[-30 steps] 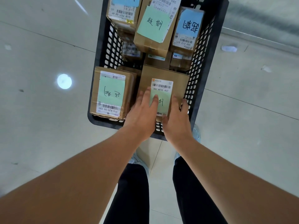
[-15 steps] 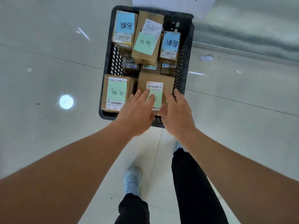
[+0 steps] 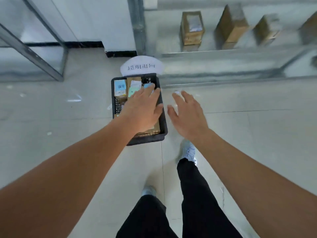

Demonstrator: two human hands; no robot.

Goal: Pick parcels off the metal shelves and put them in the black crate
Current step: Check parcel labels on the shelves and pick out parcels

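The black crate [image 3: 147, 138] stands on the floor ahead, filled with several brown parcels with blue and green labels, such as one at its far left [image 3: 120, 89]. My left hand [image 3: 143, 110] hovers high above the crate with fingers straight and spread, holding nothing. To the right of the crate, over the floor, my right hand [image 3: 187, 115] is also spread and empty. Several brown parcels [image 3: 191, 28] [image 3: 230, 27] [image 3: 265, 32] stand on the metal shelf [image 3: 231, 54] at the upper right, blurred.
A white sign with printed characters [image 3: 141, 67] stands behind the crate. A shelf upright [image 3: 138, 24] rises behind it, and another metal rack [image 3: 34, 50] is at the left. My legs and pale shoes [image 3: 187, 152] are below on the tiled floor.
Both hands have come off the parcel in the crate and lifted away. The view has risen and tilted up, so the crate looks smaller and the shelves have come into sight.
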